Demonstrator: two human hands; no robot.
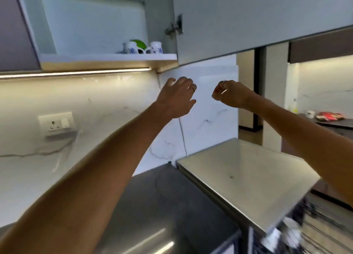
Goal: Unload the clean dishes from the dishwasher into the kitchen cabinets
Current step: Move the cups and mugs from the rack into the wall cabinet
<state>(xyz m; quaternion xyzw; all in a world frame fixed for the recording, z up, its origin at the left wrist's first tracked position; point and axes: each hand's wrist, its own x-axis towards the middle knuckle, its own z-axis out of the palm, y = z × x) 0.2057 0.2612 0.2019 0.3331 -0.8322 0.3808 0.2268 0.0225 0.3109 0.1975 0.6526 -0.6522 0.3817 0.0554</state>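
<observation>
The upper cabinet (pixel 107 57) stands open, its door (pixel 248 14) swung out to the right. On its bottom shelf sit two white cups with blue flowers (pixel 131 47) (pixel 156 47) and a green dish (pixel 139 43) behind them. My left hand (pixel 176 97) is raised below the shelf's right corner, fingers loosely spread, holding nothing. My right hand (pixel 230 94) hangs level with it to the right, fingers curled in, with nothing visible in it. The dishwasher (pixel 238 175) shows its steel top at lower right; a blurred rack with white dishes (pixel 290 227) shows below it.
A dark counter (pixel 172 196) runs under my left arm. The marble backsplash carries a wall socket (pixel 56 122). A lit strip runs under the cabinet. A far counter (pixel 336 122) at right holds a red packet (pixel 329 116) and a small white cup (pixel 310 113).
</observation>
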